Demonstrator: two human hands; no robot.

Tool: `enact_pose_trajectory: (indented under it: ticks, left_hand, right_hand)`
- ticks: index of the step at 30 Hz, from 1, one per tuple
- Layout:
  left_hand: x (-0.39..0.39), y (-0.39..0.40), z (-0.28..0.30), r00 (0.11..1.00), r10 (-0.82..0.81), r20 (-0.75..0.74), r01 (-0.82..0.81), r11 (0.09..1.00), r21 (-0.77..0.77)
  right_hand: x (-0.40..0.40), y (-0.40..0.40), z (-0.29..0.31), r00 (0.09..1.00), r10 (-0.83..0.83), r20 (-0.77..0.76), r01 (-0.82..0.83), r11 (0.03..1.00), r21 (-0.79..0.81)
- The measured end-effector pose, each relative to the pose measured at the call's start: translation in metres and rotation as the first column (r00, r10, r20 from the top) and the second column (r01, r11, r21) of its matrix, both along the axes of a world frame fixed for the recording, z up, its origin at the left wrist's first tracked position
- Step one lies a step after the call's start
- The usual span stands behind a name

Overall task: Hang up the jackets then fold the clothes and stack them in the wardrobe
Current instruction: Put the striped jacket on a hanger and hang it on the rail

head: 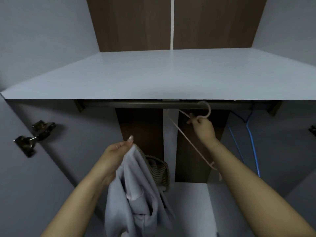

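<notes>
Right hand [202, 128] raised to the dark hanging rail [153, 104] under the wardrobe shelf [153, 77], fingers curled round the neck of a pale pink hanger [191, 139] just below its hook. Hook looped at the rail, blurred there, so cannot tell whether resting on it or just beside it. Hanger arm slanting down and toward the right forearm, lower end passing behind that arm.

Left hand [118, 151] lower and nearer, left of centre, gripping the top of a light grey jacket [136, 199]; thumb extended upward, fingers closed on bunched fabric. Jacket hanging limp from that grip down to the bottom edge, a striped beige lining or collar showing behind its upper folds. Jacket well apart from the hanger, not on it.

Behind, dark brown back panels [138, 134] with a pale strip between them. Metal door hinge [34, 135] on the left wardrobe wall; a second hinge barely showing at the right edge. Blue cables [251, 142] running down the right side of the interior.
</notes>
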State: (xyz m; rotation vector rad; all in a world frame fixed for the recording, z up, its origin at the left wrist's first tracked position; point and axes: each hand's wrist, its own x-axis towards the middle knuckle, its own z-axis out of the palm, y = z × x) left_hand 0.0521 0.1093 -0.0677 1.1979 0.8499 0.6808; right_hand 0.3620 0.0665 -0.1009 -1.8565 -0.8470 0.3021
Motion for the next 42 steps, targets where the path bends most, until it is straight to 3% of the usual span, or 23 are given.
enact_pose_trajectory:
  ticks: [5, 9, 14, 18, 23, 27, 31, 34, 39, 42]
  left_hand:
    - [-0.017, 0.007, -0.005, 0.998, 0.062, -0.026, -0.063, 0.995, -0.081]
    - [-0.03, 0.014, -0.018, 0.99, 0.097, -0.101, -0.112, 0.982, -0.155]
    - [-0.045, 0.003, -0.028, 0.971, 0.07, -0.227, -0.107, 0.982, -0.153]
    - [-0.063, -0.021, -0.031, 0.949, -0.005, -0.314, -0.032, 0.993, -0.114]
    - [-0.091, -0.05, -0.036, 0.889, -0.082, -0.45, 0.159, 0.978, 0.135]
    - [-0.097, -0.06, -0.035, 0.914, -0.088, -0.397, 0.232, 0.915, 0.331]
    - [-0.087, -0.07, -0.032, 0.91, -0.073, -0.408, 0.323, 0.741, 0.588]
    - [-0.083, -0.066, -0.031, 0.908, -0.046, -0.416, 0.336, 0.674, 0.658]
    - [-0.096, -0.041, -0.031, 0.925, -0.046, -0.376, 0.241, 0.837, 0.491]
    - [-0.09, -0.04, -0.032, 0.939, -0.033, -0.342, 0.191, 0.877, 0.441]
  right_hand:
    - [-0.054, -0.069, -0.016, 0.979, 0.04, -0.202, -0.009, 0.989, 0.148]
    - [-0.097, -0.129, -0.033, 0.891, 0.148, -0.428, -0.067, 0.978, 0.198]
    - [-0.158, -0.187, -0.058, 0.815, 0.264, -0.517, -0.21, 0.964, 0.161]
    - [-0.208, -0.225, -0.07, 0.839, 0.219, -0.498, -0.214, 0.974, 0.068]
    - [-0.253, -0.255, -0.075, 0.879, 0.212, -0.427, -0.228, 0.974, 0.013]
    - [-0.273, -0.26, -0.078, 0.872, 0.228, -0.433, -0.26, 0.965, -0.015]
    - [-0.276, -0.252, -0.078, 0.883, 0.283, -0.373, -0.32, 0.947, -0.039]
    - [-0.266, -0.248, -0.075, 0.893, 0.296, -0.34, -0.327, 0.944, -0.037]
    - [-0.225, -0.262, -0.075, 0.856, 0.282, -0.433, -0.264, 0.959, 0.101]
    - [-0.212, -0.257, -0.075, 0.838, 0.342, -0.426, -0.355, 0.934, 0.051]
